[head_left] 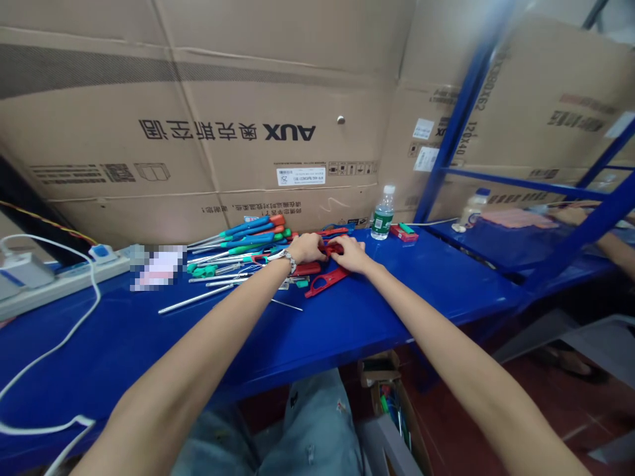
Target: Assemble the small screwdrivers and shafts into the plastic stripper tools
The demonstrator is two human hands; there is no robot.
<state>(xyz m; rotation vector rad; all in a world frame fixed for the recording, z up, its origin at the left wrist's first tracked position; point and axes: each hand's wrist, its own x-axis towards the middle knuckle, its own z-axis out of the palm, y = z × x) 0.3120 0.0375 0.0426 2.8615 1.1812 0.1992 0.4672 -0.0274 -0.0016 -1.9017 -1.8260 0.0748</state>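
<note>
My left hand [307, 248], with a bracelet at the wrist, has its fingers curled at a small red plastic piece [334, 249]. My right hand [348, 254] meets it from the other side, fingers bent onto the same piece; its shape is mostly covered. Just below the hands lies a flat red plastic part with an oval opening [327, 282]. To the left is a heap of screwdriver-like tools [253, 233] with blue, green and orange handles and metal shafts. Loose metal rods [196, 299] and small green pieces [203, 271] lie in front of it.
A water bottle [382, 213] and a small red box [403, 233] stand right of my hands on the blue table [446, 277]. Cardboard [238, 79] walls the back. At left are a power strip [69, 277] and white cable. Another person's arm [612, 244] shows far right.
</note>
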